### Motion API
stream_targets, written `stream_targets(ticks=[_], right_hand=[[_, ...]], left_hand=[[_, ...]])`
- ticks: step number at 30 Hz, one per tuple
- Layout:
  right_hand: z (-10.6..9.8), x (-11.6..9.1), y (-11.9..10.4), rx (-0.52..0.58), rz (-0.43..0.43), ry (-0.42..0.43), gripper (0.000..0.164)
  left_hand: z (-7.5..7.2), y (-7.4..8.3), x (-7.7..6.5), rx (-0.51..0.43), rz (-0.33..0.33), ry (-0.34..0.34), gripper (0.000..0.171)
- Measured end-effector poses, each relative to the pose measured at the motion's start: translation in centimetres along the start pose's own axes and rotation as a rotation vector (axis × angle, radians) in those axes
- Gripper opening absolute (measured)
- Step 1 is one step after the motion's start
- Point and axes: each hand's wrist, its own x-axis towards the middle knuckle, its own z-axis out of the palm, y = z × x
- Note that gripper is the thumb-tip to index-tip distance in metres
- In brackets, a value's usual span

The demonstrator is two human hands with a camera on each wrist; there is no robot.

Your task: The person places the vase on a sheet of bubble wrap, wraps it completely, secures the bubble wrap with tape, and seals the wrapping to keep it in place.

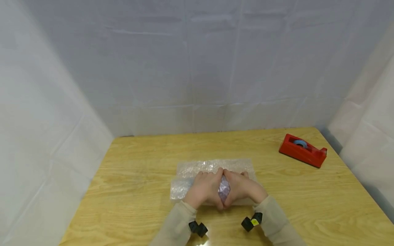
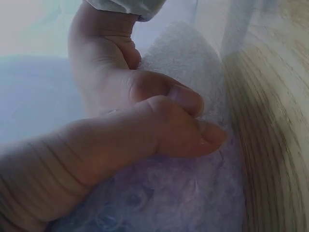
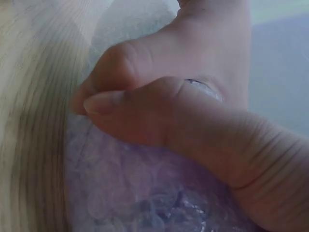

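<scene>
White sheeting (image 1: 46, 119) closes off the left side, its foot running along the left edge of the wooden desk (image 1: 123, 184), whose bare surface offers wide room for sideways movement on this side. Next comes a sheet of bubble wrap (image 1: 212, 165), laid flat and broader from side to side than from front to back; its left end projects past the left hand (image 1: 205, 188). The fingers of this hand arch over the left part of a purple bundle (image 1: 224, 189) and are clamped on it, the thumb along the near side. The bundle, seen through the wrap, lies directly beneath the palms at the near middle of the desk, and shows in the head view only through the diamond-shaped gap between the hands. Its long axis appears to run left to right, in line with the sheet, though the hands hide most of it. The right hand (image 1: 243, 188) mirrors the left, its fingers clamped on the right part; the thumbs of the two hands meet at the near side, so neither hand is closer. The state of the outer fingers beneath cannot be told. At far right, well apart, a red tape dispenser (image 1: 298, 153) stands obliquely near the desk's right edge, nearer the right hand, with bare wood between it and the wrap.
</scene>
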Motion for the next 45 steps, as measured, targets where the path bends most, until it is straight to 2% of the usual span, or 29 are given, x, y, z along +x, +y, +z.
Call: stream_targets(ticks=[7, 13, 20, 25, 29, 34, 42, 45], right_hand=[[0.0, -0.8, -0.1, 0.037, -0.021, -0.036, 0.095], [0.1, -1.0, 0.3, 0.051, -0.041, -0.035, 0.086], [0.1, -0.8, 0.4, 0.058, -0.021, -0.061, 0.100], [0.0, -0.5, 0.2, 0.023, -0.025, -0.075, 0.093], [-0.2, -0.4, 0.2, 0.011, -0.040, -0.097, 0.084], [-0.5, -0.2, 0.5, 0.018, -0.043, -0.119, 0.085], [-0.9, 0.7, 1.4, 0.269, -0.163, -0.255, 0.070], [-1.1, 1.0, 1.6, 0.274, -0.168, -0.277, 0.066]], left_hand=[[0.0, 0.6, -0.5, 0.000, -0.009, -0.040, 0.111], [-0.1, 0.6, -0.5, 0.010, 0.016, -0.028, 0.105], [-0.5, 0.6, -0.8, 0.022, 0.035, -0.027, 0.101], [-0.5, 0.6, -1.0, 0.057, 0.024, -0.005, 0.098], [-0.1, 0.6, -1.0, 0.035, 0.010, -0.004, 0.099], [0.0, 0.7, -0.9, -0.013, -0.013, 0.004, 0.106], [-0.2, 0.5, -1.1, 0.057, -0.002, 0.054, 0.097], [-0.2, 0.5, -1.1, 0.048, 0.000, 0.065, 0.094]])
